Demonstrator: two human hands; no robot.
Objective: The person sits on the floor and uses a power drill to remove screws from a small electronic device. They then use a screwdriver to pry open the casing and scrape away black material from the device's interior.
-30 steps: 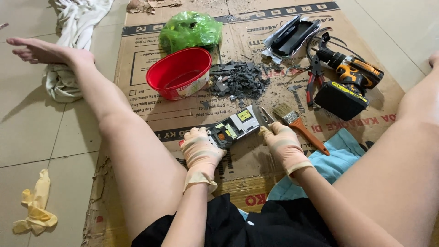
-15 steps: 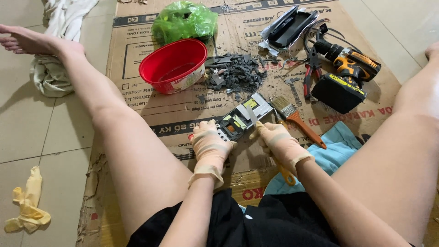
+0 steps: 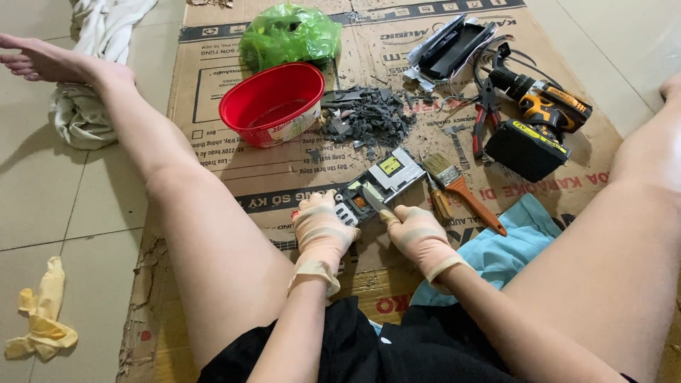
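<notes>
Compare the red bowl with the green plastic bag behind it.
The red bowl is rigid, round and open at the top, showing its inside; the green plastic bag is soft, crumpled and bunched shut. The bowl lies nearer the gloved hands; the bag sits farther off, at the cardboard's far edge. Both rest on the cardboard sheet, untouched by either hand.

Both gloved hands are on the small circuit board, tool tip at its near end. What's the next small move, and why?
Probably press the blade tip a little further under the part while the left hand steadies the small grey circuit board. The right hand holds a flat-tipped tool already set against the board's near end, which lies flat on the brown cardboard sheet.
</notes>
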